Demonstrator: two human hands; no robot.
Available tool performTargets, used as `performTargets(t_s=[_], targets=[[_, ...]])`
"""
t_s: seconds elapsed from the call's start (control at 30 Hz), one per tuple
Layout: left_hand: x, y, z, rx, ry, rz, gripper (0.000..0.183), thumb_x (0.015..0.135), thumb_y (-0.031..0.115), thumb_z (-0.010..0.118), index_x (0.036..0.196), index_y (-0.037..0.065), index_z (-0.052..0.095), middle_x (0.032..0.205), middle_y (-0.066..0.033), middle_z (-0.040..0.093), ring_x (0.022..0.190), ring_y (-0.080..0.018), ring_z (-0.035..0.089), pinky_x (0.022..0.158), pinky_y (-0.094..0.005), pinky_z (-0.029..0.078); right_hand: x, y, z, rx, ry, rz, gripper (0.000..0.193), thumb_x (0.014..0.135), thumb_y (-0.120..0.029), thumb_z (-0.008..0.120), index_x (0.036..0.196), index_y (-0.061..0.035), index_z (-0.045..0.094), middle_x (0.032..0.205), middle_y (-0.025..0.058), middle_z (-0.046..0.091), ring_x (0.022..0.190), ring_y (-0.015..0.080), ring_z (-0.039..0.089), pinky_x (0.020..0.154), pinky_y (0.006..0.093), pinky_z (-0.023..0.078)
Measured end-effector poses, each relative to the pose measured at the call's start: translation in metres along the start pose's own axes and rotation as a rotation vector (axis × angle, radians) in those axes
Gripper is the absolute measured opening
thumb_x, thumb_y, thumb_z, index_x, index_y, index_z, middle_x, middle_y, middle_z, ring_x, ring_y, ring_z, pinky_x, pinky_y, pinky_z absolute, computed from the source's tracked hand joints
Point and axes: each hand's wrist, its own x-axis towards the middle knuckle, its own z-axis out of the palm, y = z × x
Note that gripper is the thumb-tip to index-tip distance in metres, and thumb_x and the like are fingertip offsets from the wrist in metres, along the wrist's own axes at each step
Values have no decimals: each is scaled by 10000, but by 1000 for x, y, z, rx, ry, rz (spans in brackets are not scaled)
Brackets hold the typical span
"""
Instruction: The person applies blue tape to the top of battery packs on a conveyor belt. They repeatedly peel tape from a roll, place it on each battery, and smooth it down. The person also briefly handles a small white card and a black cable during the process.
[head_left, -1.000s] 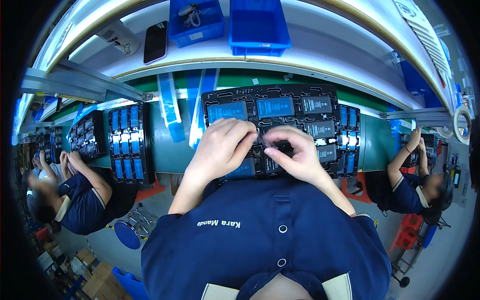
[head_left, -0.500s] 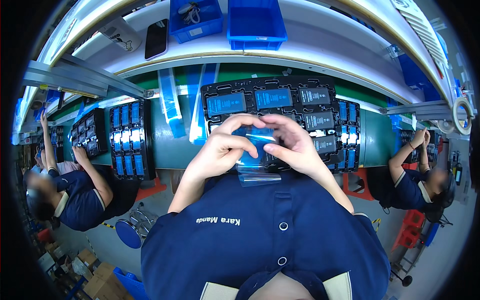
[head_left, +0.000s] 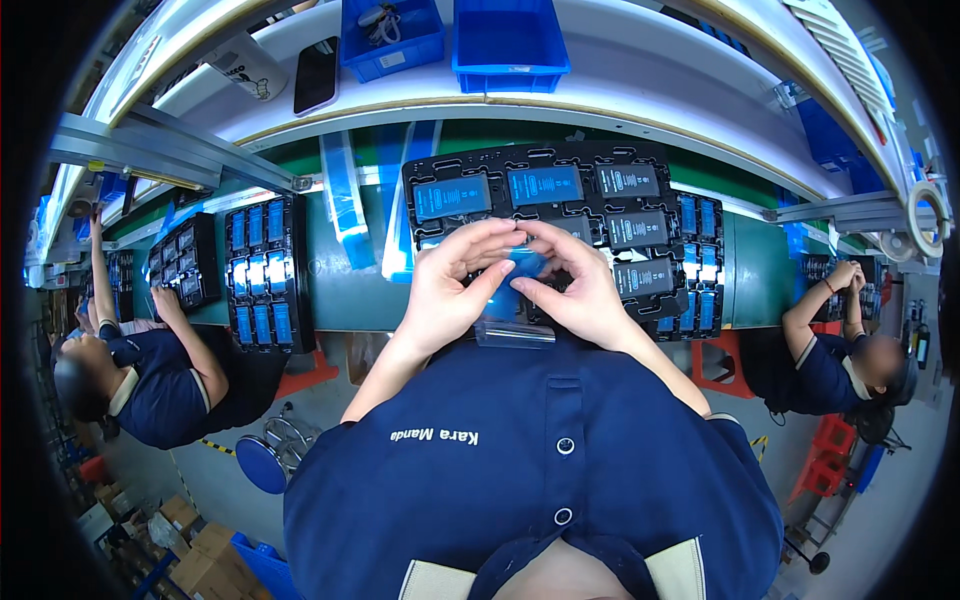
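In front of my chest, my left hand (head_left: pixel 458 285) and my right hand (head_left: pixel 577 287) face each other, fingertips nearly meeting. Both are closed, thumb against fingers, on a thin blue-tinted plastic film (head_left: pixel 526 262). Its clear lower end (head_left: pixel 515 335) curls down toward my shirt. Whatever lies inside the cupped fingers is hidden. Just beyond my hands sits a black moulded tray (head_left: pixel 590 160) of flat rectangular batteries. A blue-faced battery (head_left: pixel 450 196) and a second blue-faced battery (head_left: pixel 545 186) lie in its far row; a dark grey battery (head_left: pixel 637 229) is among those at its right.
Left stands another black tray (head_left: pixel 240 290) of blue-faced batteries; a similar tray (head_left: pixel 690 240) sits partly behind mine at right. Strips of blue film (head_left: pixel 345 200) lie on the green bench (head_left: pixel 350 300). A shelf above holds blue bins (head_left: pixel 510 50) and a phone (head_left: pixel 316 75). Co-workers sit either side.
My fingers have drawn closer together around the film, hiding more of it. The film's clear curled end has risen slightly. The tray and batteries stay in place.
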Motion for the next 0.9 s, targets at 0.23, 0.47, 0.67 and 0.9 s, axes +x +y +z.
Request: performTargets(t_s=[0.23,0.47,0.67,0.9], targets=[[-3,-1,6,13,41,-34,401,882,-97,629,1269,-30,549,1120,-197,691,1078,-221,665,929,-310,540,-5,-10,-11,-132,26,-85,397,844,-80,737,1228,-42,641,946,132,728,802,210,718,706,312,563],[0,-3,3,353,-21,131,276,847,-65,677,1121,-37,666,1016,-162,729,959,-213,714,826,-294,567,-3,-4,-11,-372,86,-306,356,779,-51,755,1124,-37,669,965,124,713,862,291,695,736,351,558],[1,4,1,494,-94,277,267,832,-34,687,1098,-24,674,939,-159,715,804,-247,708,706,-313,549,-4,-10,-14,-421,80,-372,324,730,-51,779,1036,-30,672,1029,120,698,919,306,665,826,385,496],[1,6,-2,571,-140,353,330,824,-29,685,1152,-18,650,898,-147,707,744,-257,674,673,-331,515,-4,-15,-16,-267,-2,-301,210,762,-32,763,963,-24,702,957,110,714,887,276,677,808,359,504]])
